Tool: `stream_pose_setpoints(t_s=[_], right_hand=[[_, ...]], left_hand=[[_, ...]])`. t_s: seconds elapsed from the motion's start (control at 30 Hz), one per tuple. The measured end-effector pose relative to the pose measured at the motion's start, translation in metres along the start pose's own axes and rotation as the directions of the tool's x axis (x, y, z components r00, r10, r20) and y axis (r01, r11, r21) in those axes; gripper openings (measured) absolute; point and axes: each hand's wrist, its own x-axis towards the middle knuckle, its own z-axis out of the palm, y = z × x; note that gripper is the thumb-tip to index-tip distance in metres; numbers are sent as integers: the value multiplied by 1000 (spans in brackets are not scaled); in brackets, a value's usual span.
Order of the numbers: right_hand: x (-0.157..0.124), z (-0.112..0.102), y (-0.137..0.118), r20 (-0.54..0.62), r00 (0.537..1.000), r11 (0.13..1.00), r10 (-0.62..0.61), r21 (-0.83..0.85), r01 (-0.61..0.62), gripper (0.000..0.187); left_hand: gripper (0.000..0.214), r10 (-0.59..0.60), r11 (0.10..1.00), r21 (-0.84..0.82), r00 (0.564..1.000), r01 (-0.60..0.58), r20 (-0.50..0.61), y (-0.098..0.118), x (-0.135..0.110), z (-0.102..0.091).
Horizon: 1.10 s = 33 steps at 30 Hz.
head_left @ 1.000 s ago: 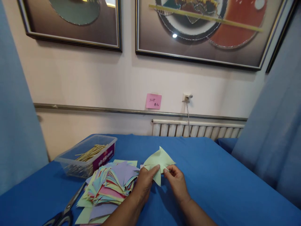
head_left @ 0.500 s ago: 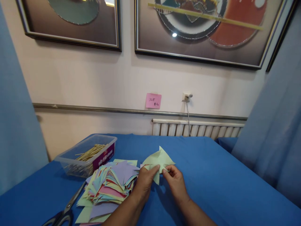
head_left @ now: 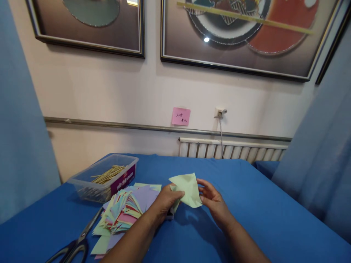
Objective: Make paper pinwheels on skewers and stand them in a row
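A light green sheet of paper (head_left: 188,188), bent and creased, is raised over the table in front of me. My left hand (head_left: 167,201) is closed on its left part, thumb on top. At the sheet's right edge is my right hand (head_left: 215,202), fingers apart and curved; whether its fingertips touch the paper I cannot tell. Below my left hand shows part of a small pale and dark object (head_left: 170,213), too hidden to name. A pile of cut coloured papers (head_left: 128,208) lies left of my hands, partly behind my left forearm.
Scissors (head_left: 79,239) with dark handles lie left of the pile. Behind them stands a clear plastic box (head_left: 78,182) with thin wooden sticks (head_left: 109,174) in it. A blue cloth (head_left: 263,223) covers the table, and a radiator (head_left: 230,149) is on the wall beyond.
The green paper has turned, and its pointed flaps no longer show. My right hand has shifted from a pinch near the paper's middle to its right edge, with fingers spread.
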Motion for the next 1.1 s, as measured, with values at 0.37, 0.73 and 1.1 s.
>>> stream_pose_setpoints(t_s=[0.37, 0.73, 1.1], right_hand=[[-1, 0, -3, 106, 994, 967, 3, -253, 24, 14], [0, 6, 5, -69, 995, 948, 75, -303, -93, 29], [0, 7, 14, -182, 978, 940, 105, -302, -158, 34]], left_hand=[[24, 44, 962, 267, 999, -51, 33, 3, 3, 1], [20, 83, 916, 392, 996, -88, 29, 2, 0, 5], [26, 96, 892, 442, 995, -96, 24, -2, 4, 1]])
